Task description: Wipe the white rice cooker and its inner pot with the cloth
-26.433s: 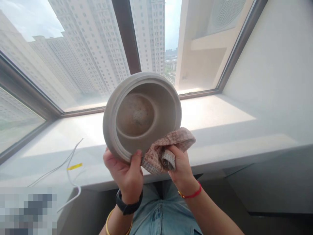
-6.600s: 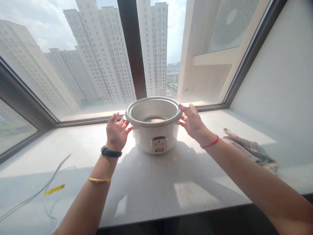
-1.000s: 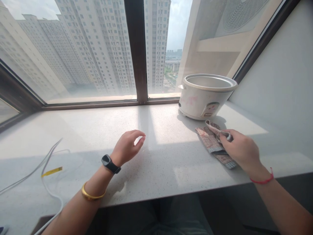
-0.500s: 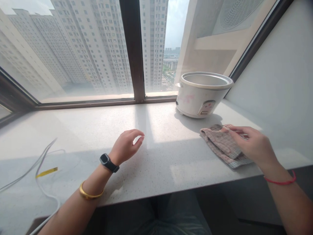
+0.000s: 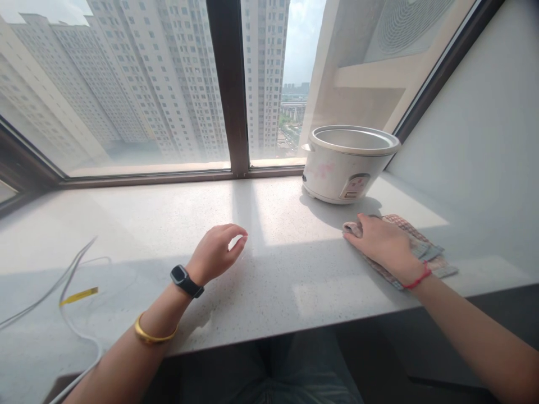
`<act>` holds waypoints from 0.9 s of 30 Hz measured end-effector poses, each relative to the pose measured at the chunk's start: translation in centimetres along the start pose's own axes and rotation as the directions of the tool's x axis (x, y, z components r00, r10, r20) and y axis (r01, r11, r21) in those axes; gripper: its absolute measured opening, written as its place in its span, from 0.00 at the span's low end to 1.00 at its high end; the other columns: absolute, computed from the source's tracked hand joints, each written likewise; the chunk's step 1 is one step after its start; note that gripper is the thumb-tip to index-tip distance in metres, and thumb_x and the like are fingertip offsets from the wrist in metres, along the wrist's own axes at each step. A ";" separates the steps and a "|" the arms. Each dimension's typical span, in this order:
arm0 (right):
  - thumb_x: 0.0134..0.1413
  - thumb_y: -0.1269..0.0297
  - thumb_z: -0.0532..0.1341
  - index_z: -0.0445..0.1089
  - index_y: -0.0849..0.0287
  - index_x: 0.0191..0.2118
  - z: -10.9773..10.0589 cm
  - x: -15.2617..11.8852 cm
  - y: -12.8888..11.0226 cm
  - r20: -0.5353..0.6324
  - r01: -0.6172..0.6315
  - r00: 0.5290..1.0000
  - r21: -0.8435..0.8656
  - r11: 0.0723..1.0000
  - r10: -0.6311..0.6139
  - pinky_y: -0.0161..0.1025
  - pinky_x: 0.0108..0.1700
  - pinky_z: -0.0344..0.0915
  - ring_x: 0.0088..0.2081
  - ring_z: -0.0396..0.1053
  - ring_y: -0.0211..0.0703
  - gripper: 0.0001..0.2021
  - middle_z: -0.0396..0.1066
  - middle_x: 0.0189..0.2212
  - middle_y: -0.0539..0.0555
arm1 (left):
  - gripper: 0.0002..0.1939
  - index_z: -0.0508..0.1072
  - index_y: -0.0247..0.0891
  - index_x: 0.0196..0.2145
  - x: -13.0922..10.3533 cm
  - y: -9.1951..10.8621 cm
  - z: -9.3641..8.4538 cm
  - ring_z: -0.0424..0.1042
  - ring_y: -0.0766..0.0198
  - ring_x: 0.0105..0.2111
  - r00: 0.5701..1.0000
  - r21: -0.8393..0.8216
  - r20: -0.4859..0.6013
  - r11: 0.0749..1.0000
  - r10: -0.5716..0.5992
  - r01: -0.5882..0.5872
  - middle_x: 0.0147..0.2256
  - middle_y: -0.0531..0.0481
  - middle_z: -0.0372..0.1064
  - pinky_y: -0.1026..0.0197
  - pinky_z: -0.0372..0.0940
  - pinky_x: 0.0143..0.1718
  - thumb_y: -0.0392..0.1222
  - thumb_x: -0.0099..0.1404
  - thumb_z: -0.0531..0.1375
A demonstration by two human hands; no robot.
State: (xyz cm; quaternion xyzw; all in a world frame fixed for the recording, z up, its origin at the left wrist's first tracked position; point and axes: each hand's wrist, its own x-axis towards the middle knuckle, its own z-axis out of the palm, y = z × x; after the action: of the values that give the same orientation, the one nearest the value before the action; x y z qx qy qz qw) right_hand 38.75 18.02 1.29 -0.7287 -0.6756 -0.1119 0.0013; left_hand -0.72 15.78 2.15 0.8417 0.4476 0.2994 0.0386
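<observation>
My left hand [image 5: 217, 252] hovers over the pale speckled counter [image 5: 168, 213], holding nothing. Its fingers are loosely curved, with a small gap between thumb and forefinger. At the right, a folded checked cloth [image 5: 425, 249] lies on the counter. Over its left part is my right hand [image 5: 385, 244], with thumb and fingers closed round the cloth's rolled left end [image 5: 351, 227]. Part of the cloth is hidden under this hand. Just behind it stands a white rice cooker [image 5: 332, 171], lidless, its front panel facing me.
White cables [image 5: 80, 331] with a yellow tag [image 5: 79, 296] lie at the left, partly behind my left forearm. A dark-framed window [image 5: 240, 112] runs along the back, and a white wall [image 5: 484, 157] rises at the right. The counter's front edge [image 5: 295, 331] is near my legs.
My right hand has moved left across the cloth, from its upper right part to its left end. The cloth's right side now lies spread further right. My left hand is nearly unchanged.
</observation>
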 end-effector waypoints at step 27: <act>0.50 0.61 0.60 0.74 0.58 0.41 -0.7 -6.0 7.2 0.551 -0.489 0.819 0.816 -0.309 0.158 0.46 0.34 0.77 0.35 0.77 0.56 0.12 0.78 0.35 0.61 | 0.10 0.74 0.37 0.41 0.0 0.4 -0.1 0.76 0.54 0.40 0.999 0.038 0.030 0.999 0.012 -0.013 0.40 0.44 0.78 0.49 0.70 0.42 0.40 0.71 0.54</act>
State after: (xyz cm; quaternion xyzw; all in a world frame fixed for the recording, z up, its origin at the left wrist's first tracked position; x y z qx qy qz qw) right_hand 45.34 11.39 2.06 -0.6212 -0.2711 0.5280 0.5117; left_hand -0.53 15.55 2.38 0.8495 0.4472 0.2787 0.0273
